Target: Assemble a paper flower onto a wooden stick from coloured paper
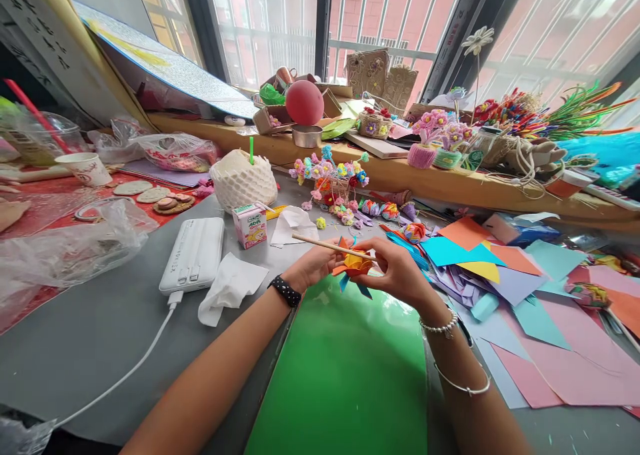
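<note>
A folded paper flower (pixel 354 263) in orange, yellow and blue is between my hands, above the far end of a glossy green board (pixel 345 368). My left hand (pixel 316 266) grips the flower's left side with closed fingers. A thin wooden stick (pixel 320 243) slants across the top of the flower, pinched in my right hand (pixel 400 272). The right fingers also come close to the petals; whether they press on them I cannot tell. Just beyond lie several finished paper flowers (pixel 390 210) in mixed colours.
To the right spread coloured paper sheets (pixel 555 348) and cut pieces. On the left are a white power bank (pixel 193 255) with a cable, crumpled tissue (pixel 233 285), a small drink carton (pixel 250 226) and a wrapped coconut (pixel 243 180). A basket of small flowers (pixel 333 182) stands behind.
</note>
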The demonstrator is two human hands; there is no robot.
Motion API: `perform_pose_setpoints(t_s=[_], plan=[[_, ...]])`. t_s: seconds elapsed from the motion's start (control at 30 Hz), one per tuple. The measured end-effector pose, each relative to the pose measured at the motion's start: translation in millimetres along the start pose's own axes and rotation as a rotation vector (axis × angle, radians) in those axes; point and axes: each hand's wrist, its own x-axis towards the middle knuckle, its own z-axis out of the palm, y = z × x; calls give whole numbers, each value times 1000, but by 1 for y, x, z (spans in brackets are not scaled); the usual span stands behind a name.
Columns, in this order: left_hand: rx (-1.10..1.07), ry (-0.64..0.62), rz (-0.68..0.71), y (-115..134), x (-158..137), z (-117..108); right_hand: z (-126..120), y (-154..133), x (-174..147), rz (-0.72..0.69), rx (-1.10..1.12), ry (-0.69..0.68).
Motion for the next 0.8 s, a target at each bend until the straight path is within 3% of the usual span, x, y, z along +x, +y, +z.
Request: perform_pose_setpoints(t_s=[0.1, 0.33, 0.5, 0.8], plan=[[69, -52, 55, 2, -4, 2, -2, 2, 0, 65, 4, 83], [307, -207, 132, 1, -11, 8, -5, 7, 2, 283, -34, 470], [344, -201, 299, -2, -11, 12, -2, 3, 3, 374, 48, 399], [386, -151, 433, 0, -15, 16, 1, 6, 5, 431, 147, 317]])
